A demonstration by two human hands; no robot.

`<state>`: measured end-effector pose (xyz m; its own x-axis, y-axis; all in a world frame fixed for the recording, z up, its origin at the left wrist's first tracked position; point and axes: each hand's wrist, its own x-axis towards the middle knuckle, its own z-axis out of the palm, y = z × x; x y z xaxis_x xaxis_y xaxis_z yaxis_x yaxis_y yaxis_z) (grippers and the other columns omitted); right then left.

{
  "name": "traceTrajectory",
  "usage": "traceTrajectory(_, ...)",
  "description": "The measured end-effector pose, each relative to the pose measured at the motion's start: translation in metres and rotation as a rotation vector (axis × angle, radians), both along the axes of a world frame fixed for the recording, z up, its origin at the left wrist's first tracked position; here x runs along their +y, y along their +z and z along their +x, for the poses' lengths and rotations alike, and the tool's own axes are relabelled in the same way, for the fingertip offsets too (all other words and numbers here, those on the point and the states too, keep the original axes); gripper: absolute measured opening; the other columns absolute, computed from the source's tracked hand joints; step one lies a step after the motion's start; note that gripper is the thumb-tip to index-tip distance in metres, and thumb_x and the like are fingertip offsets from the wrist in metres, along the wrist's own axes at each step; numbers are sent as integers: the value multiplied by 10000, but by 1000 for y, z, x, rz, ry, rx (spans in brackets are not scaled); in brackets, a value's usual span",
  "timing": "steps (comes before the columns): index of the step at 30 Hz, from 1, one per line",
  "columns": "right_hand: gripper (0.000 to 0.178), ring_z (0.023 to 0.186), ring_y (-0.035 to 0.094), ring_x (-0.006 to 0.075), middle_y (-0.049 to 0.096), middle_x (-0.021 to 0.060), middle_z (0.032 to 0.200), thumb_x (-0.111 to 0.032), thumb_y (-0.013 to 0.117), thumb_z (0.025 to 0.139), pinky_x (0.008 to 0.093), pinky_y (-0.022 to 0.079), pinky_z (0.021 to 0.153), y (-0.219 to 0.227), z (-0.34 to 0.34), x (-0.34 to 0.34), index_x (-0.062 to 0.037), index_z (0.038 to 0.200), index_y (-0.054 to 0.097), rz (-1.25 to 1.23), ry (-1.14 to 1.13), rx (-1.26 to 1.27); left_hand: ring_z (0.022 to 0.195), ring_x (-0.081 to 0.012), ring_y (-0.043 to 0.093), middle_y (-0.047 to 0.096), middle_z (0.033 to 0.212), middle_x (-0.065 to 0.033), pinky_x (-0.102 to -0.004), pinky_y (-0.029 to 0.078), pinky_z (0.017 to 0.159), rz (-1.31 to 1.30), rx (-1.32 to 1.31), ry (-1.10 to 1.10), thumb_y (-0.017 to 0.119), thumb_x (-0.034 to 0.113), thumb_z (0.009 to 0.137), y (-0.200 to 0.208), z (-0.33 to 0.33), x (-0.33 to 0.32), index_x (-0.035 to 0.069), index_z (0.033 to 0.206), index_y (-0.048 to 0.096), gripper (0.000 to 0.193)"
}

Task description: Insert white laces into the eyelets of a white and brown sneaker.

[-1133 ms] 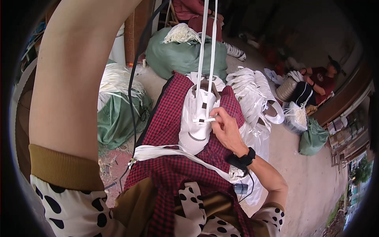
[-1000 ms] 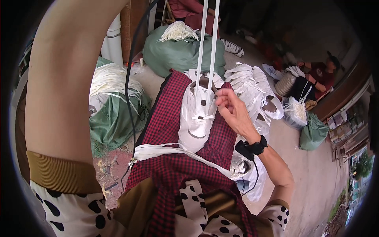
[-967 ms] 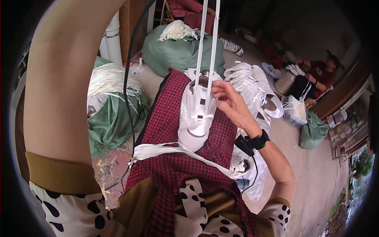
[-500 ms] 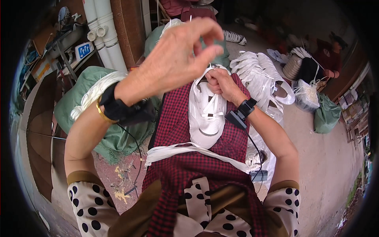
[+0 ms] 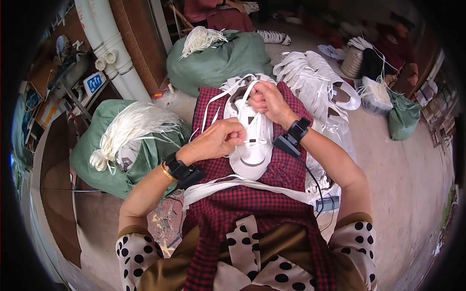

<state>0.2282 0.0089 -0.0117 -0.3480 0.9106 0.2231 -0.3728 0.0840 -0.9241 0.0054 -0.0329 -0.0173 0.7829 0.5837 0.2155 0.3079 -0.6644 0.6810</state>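
Note:
A white sneaker (image 5: 250,165) lies on my red-and-black checked apron (image 5: 286,167), its toe toward me. My left hand (image 5: 217,140) is closed in a pinch at the shoe's left eyelets, on what looks like the end of the white shoelace. My right hand (image 5: 272,104) sits over the upper lacing by the tongue, with its fingers closed on the shoelace (image 5: 251,88). A loose length of lace loops out to the left of the shoe. The fingertips of both hands are partly hidden.
Green sacks (image 5: 218,63) stand ahead and to the left; a bundle of white laces (image 5: 138,123) drapes over the left one. Several stacked white shoes (image 5: 303,72) lie at the right. White pipes (image 5: 114,48) rise at the far left. Other people sit farther back.
My left hand has come down from high above the shoe to its lacing and closed. The right hand stays by the tongue. My view has shifted a little.

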Motion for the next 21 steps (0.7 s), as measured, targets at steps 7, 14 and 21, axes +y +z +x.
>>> traceTrajectory(7,239,471,238,37,264,-73,597,-188,446,1006,224,159,409,0,2,5,-79,793,460,3,28,-22,729,-165,526,564,849,-60,-310,447,664,6,42,-125,656,20,857,10,-5,13,1,922,602,86)
traceTrajectory(14,242,471,232,33,256,-80,592,-182,443,1005,225,157,405,4,1,5,-81,786,451,-8,62,-51,752,-164,541,549,859,-47,-321,468,686,-168,6,-160,693,67,861,9,-9,19,14,929,575,146)
traceTrajectory(21,248,458,227,31,263,-82,578,-171,427,1004,227,161,406,19,-6,9,-86,773,455,-105,91,-213,877,-258,609,625,1037,-103,-353,528,818,453,-200,-26,737,91,826,9,10,-63,18,1106,647,303)
